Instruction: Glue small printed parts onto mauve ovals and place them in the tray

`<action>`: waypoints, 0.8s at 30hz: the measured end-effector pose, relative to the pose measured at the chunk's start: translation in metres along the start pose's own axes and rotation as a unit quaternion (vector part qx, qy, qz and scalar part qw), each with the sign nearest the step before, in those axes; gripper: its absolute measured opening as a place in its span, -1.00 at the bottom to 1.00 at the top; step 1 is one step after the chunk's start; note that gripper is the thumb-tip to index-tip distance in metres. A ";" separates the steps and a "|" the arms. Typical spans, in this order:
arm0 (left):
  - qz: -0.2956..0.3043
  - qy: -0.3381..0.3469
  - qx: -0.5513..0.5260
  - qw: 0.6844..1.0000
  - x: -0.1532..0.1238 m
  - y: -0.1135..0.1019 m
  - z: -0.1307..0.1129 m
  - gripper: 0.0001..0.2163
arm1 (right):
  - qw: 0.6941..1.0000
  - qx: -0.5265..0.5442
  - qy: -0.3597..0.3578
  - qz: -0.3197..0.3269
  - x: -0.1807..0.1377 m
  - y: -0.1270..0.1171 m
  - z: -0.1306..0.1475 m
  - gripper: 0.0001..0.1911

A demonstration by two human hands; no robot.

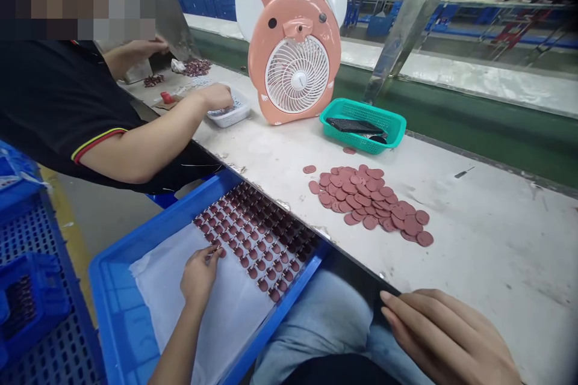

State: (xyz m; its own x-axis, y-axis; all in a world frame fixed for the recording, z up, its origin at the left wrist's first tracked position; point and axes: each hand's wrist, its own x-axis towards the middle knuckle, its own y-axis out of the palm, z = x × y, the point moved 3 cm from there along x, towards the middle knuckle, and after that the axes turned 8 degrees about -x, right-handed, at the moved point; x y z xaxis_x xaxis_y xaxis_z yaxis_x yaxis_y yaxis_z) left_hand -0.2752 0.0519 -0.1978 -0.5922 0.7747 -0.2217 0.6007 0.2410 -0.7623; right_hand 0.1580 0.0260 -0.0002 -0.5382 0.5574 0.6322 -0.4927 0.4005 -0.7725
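Observation:
My left hand (201, 274) reaches into a blue plastic tray (130, 313), its fingertips pinched on a small maroon piece at the end of the rows. Several dense rows of these maroon pieces (257, 234) lie in the tray, beside a white paper sheet (226, 313) under my palm. My right hand (445, 337) rests at the bench's front edge, fingers loosely extended, holding nothing. Farther off, a loose pile of flat round pinkish-red discs (370, 198) lies on the white bench (497, 240), out of reach of neither hand's fingers touching it.
A co-worker in a black shirt (67, 108) works at the left, one hand in a small white tray (230, 114). A pink pig-shaped fan (293, 51) and a teal basket (363, 126) stand on the bench. Blue crates (31, 307) sit at lower left.

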 end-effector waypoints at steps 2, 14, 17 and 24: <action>0.008 0.005 0.032 0.999 0.005 0.005 0.003 -0.71 | 1.000 -0.004 0.003 0.000 -0.004 0.000 -0.003 -0.85; 0.015 -0.001 0.084 0.996 0.013 0.016 0.012 -0.69 | 0.999 -0.027 0.029 0.009 -0.014 0.003 -0.015 -0.82; 0.000 0.012 0.072 0.997 0.011 0.013 0.011 -0.72 | 0.999 -0.042 0.028 0.013 -0.017 0.001 -0.019 -0.81; -0.188 0.180 -0.028 0.965 -0.030 -0.002 -0.071 -0.61 | 0.920 -0.096 0.377 -0.039 -0.037 -0.013 -0.111 -0.68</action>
State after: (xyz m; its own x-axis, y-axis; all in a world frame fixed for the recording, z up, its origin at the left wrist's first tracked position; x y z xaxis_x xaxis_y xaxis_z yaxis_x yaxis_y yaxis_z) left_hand -0.2203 0.0701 -0.1462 -0.5552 0.7768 0.2971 0.4131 0.5676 -0.7121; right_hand 0.2605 0.0810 -0.0203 0.1574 0.8391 0.5207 -0.3408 0.5411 -0.7689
